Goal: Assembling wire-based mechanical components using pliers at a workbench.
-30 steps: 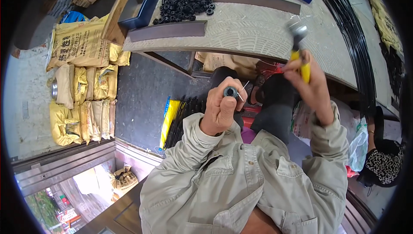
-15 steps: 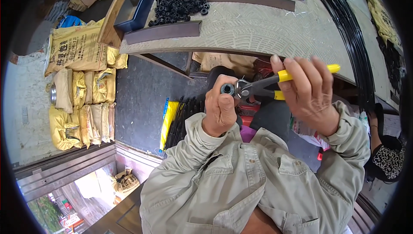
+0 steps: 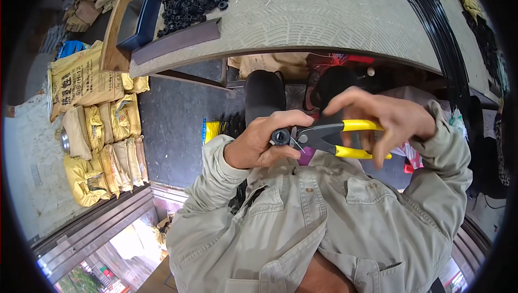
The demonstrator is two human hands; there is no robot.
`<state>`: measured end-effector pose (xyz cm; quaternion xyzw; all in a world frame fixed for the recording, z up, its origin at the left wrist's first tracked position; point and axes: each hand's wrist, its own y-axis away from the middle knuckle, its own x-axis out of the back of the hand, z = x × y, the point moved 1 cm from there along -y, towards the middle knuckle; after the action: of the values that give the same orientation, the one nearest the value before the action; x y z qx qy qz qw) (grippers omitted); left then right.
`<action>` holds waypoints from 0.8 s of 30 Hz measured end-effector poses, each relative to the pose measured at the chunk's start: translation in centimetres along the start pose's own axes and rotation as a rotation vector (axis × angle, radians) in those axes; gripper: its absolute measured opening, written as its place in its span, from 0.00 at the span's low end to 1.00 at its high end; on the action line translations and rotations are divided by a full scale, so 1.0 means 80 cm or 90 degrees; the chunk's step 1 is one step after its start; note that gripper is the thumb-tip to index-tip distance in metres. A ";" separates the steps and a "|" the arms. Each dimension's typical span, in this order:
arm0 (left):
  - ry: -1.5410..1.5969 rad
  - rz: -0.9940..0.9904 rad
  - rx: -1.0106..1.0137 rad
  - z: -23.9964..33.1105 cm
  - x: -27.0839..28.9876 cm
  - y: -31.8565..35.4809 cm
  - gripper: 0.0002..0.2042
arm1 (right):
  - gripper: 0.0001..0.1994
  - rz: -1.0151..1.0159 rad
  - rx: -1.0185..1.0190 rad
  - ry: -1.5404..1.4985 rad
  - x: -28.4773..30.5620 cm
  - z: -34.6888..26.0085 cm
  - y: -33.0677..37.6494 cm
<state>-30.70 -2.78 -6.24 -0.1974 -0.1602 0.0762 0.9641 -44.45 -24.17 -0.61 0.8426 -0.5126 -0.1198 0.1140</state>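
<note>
My left hand (image 3: 263,141) is closed round a short black tubular piece (image 3: 280,136), its hollow end facing up. Against that piece lies the head of a pair of pliers (image 3: 319,137) with dark metal jaws and yellow-coated handles. A thin, bright metal strand shows beside the jaws; I cannot make out what it belongs to. My right hand (image 3: 384,118) is curled about the yellow handles, its forefinger raised away from them and its fingers partly smeared by motion. Both handles stand a little apart. The left fingers hide most of the tubular piece.
Ahead is a worktable (image 3: 302,29) bearing a heap of small black parts (image 3: 191,4), a blue box (image 3: 139,21) and dark strips (image 3: 178,41). Long black rods (image 3: 431,18) hang over its right side. Stacked sacks (image 3: 86,83) stand on the left.
The pliers have swung from an upward slant to roughly level, with their yellow handles now lower. My right hand has dropped and shifted its fingers on the handles. The view has shifted to the right.
</note>
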 end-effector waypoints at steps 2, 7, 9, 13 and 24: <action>-0.031 0.056 0.008 -0.002 -0.006 0.008 0.26 | 0.24 0.137 0.203 0.635 -0.005 -0.010 0.005; -0.076 0.169 0.004 -0.006 -0.021 0.004 0.28 | 0.18 0.316 0.096 0.891 -0.036 0.024 0.001; -0.057 0.179 0.015 -0.007 -0.026 -0.001 0.28 | 0.14 0.496 0.162 1.082 -0.034 0.018 -0.003; 0.002 0.133 -0.007 -0.007 -0.022 -0.004 0.30 | 0.14 0.486 0.244 0.994 -0.033 0.025 0.006; -0.004 0.059 -0.020 -0.012 -0.015 0.001 0.30 | 0.32 0.227 0.197 0.604 -0.020 0.011 0.015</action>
<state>-31.53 -3.32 -7.47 -0.2192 -0.1554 0.1189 0.9559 -46.47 -23.31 -0.93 0.7108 -0.5519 0.3730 0.2260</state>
